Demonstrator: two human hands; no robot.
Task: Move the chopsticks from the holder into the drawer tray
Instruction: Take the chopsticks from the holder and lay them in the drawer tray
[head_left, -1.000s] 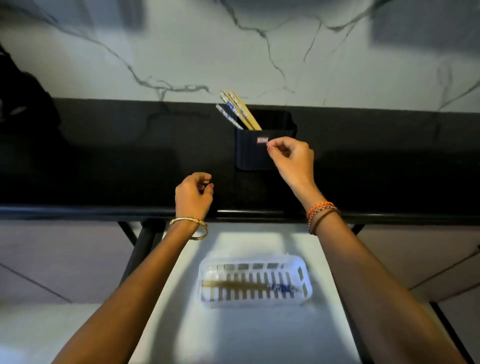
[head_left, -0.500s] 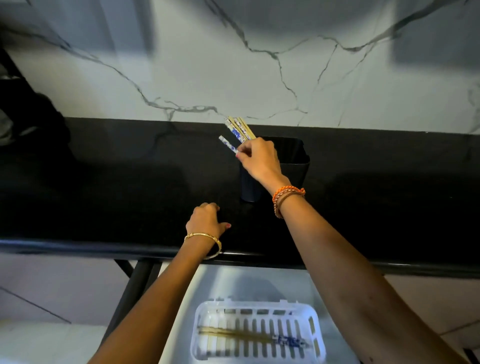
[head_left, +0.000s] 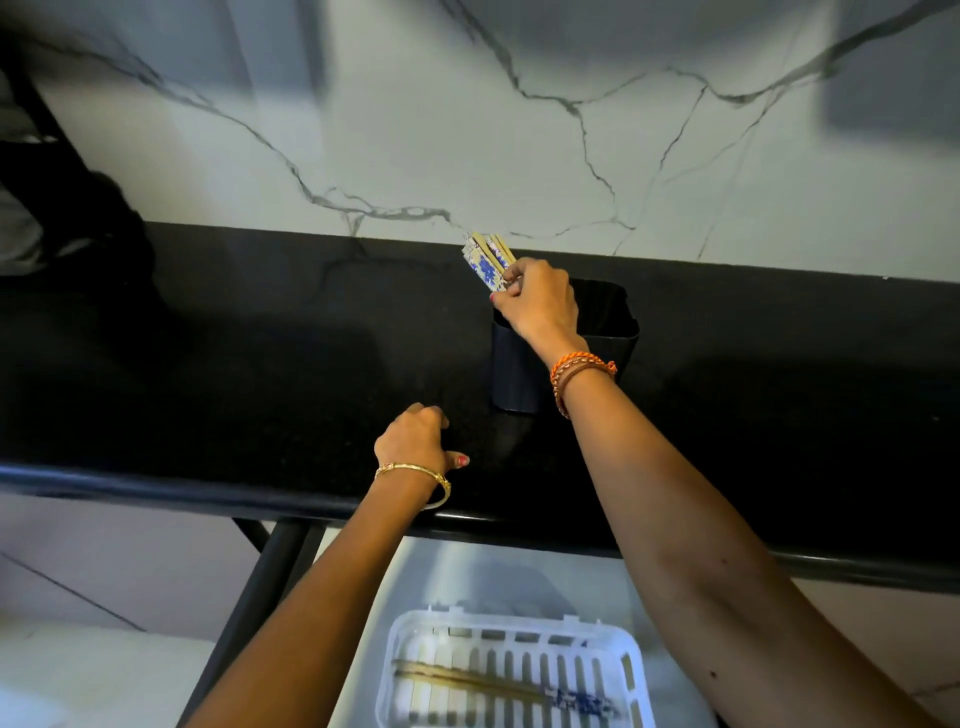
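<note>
A dark holder (head_left: 519, 364) stands on the black counter (head_left: 260, 364) near the marble wall. Several wooden chopsticks with blue-and-white patterned tops (head_left: 485, 260) stick out of its left side. My right hand (head_left: 540, 304) is over the holder's mouth, fingers pinched around those chopsticks. My left hand (head_left: 415, 439) rests curled on the counter near its front edge, holding nothing. Below the counter, a white slotted tray (head_left: 636, 670) lies in the open white drawer, with a pair of chopsticks (head_left: 498, 686) lying across it.
A white marble wall (head_left: 519, 130) with grey veins rises behind the counter. A dark object (head_left: 78, 218) sits at the far left. Black frame legs (head_left: 270, 571) run down left of the drawer.
My right hand went from the holder's front up over its mouth and closed on the chopsticks. The view tilted, so the tray now sits lower in frame.
</note>
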